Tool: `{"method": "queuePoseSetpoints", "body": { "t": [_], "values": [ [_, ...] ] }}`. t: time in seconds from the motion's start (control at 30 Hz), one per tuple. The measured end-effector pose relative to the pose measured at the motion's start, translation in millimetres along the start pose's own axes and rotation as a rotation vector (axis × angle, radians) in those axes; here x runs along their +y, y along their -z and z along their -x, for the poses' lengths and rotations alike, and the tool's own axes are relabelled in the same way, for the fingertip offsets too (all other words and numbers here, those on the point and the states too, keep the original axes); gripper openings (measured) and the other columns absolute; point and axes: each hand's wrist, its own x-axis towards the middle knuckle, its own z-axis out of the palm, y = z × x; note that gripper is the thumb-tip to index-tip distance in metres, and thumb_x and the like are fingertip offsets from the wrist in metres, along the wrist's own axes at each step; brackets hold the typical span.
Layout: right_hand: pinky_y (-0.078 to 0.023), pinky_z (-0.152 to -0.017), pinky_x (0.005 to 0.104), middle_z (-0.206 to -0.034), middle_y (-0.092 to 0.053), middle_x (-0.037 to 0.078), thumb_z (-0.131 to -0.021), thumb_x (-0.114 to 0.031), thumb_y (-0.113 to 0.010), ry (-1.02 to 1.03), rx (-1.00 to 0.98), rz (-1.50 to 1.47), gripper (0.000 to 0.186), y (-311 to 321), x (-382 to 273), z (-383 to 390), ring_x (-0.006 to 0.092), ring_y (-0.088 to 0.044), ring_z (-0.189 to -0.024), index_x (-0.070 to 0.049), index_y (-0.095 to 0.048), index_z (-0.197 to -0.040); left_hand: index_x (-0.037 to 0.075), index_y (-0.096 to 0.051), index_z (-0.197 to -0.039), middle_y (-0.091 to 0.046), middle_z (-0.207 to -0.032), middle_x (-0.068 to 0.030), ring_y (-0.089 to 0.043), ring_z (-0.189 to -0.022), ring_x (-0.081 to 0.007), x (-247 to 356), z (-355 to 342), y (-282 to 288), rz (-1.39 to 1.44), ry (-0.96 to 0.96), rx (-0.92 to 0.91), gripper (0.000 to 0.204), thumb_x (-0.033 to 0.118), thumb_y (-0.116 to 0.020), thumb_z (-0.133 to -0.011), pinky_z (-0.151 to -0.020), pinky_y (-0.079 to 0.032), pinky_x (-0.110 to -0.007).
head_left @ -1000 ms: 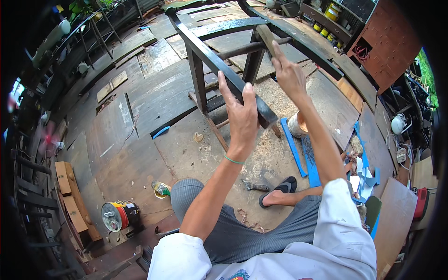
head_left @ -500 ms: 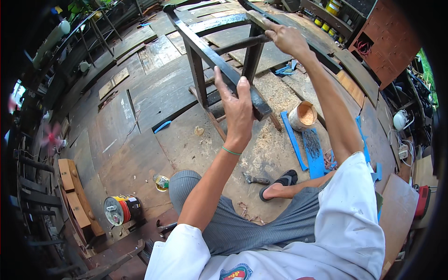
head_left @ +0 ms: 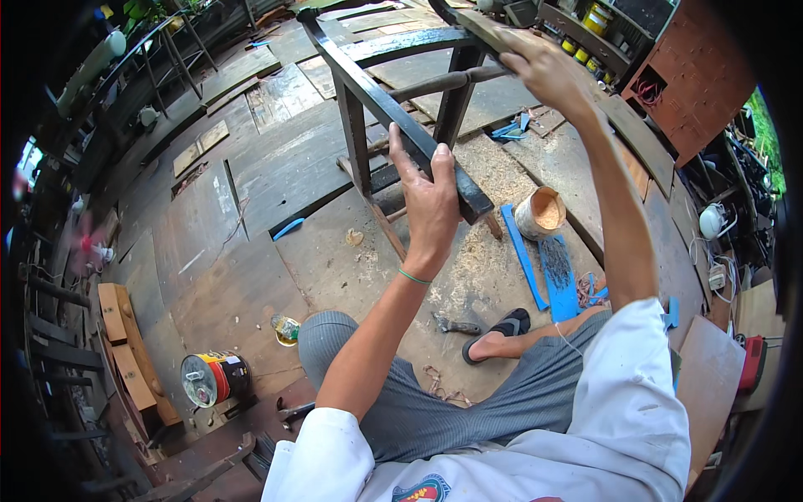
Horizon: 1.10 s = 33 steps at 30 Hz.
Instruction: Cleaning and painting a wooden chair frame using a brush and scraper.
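A dark, glossy wooden chair frame stands tilted ahead of me. My left hand grips its near long rail close to the lower end, index finger along the side and thumb over the top. My right hand, slightly motion-blurred, is closed on a pale wooden block, which lies against the far rail near the upper crosspiece. Below the frame on the right are an open container of light tan powder and blue strips.
Around my legs lie a putty knife, a paint can, a small bottle and wooden pieces. A red cabinet and shelf stand at the back right, a pink fan at the left, uneven floor boards all around.
My right hand and the wooden block have moved up and away along the far rail, then rightward. My left hand stays on the near rail, shifting only slightly.
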Motion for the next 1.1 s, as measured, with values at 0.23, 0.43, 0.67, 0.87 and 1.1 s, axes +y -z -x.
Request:
{"method": "queuePoseSetpoints", "body": {
  "t": [0.23,0.43,0.67,0.87,1.1],
  "values": [
    [-0.053,-0.064,0.0442,-0.081,-0.068,0.017,-0.094,-0.038,-0.049,-0.059,0.133,-0.025,0.042,-47,4,12,0.0338,-0.067,-0.071,-0.026,-0.05,-0.134,0.004,-0.005,-0.148,-0.035,-0.131,-0.0194,-0.05,-0.091,-0.0151,-12,-5,-20,-0.034,-0.027,-0.044,0.07,0.022,-0.047,-0.095,-0.081,-0.047,-0.029],
    [-0.052,-0.072,0.0454,-0.093,-0.067,0.02,-0.094,-0.037,-0.047,0.198,0.212,-0.103,0.037,-13,-4,17,0.0353,-0.066,-0.08,-0.023,-0.055,-0.128,0.006,-0.008,-0.148,-0.048,-0.109,-0.014,-0.05,-0.08,-0.0127,-4,1,3,-0.02,-0.024,0.035,0.067,0.021,-0.047,-0.095,-0.072,-0.047,-0.028],
    [-0.052,-0.082,0.0432,-0.113,-0.064,0.015,-0.093,-0.041,-0.047,-0.088,-0.028,0.086,0.042,-32,-3,-29,0.0358,-0.065,-0.091,-0.024,-0.053,-0.131,0.004,-0.007,-0.148,-0.047,-0.101,-0.0098,-0.044,-0.072,-0.0103,-18,-3,-19,0.03,-0.074,0.007,0.067,0.019,-0.046,-0.095,-0.065,-0.044,-0.028],
    [-0.051,-0.083,0.0403,-0.112,-0.064,0.017,-0.093,-0.04,-0.05,-0.098,-0.035,-0.126,0.042,1,-25,39,0.0325,-0.064,-0.098,-0.028,-0.051,-0.133,0.004,-0.007,-0.147,-0.05,-0.096,-0.0099,-0.048,-0.073,-0.012,0,1,2,-0.058,-0.037,0.031,0.068,0.023,-0.046,-0.095,-0.068,-0.045,-0.03],
    [-0.051,-0.076,0.0475,-0.093,-0.068,0.017,-0.095,-0.041,-0.045,-0.15,-0.046,0.126,0.043,-23,9,-22,0.0356,-0.065,-0.09,-0.028,-0.048,-0.136,0.002,-0.008,-0.147,-0.05,-0.097,-0.0114,-0.048,-0.071,-0.0127,-4,-2,-18,0.08,-0.066,0.016,0.07,0.023,-0.047,-0.094,-0.07,-0.046,-0.03]
  ]
}}
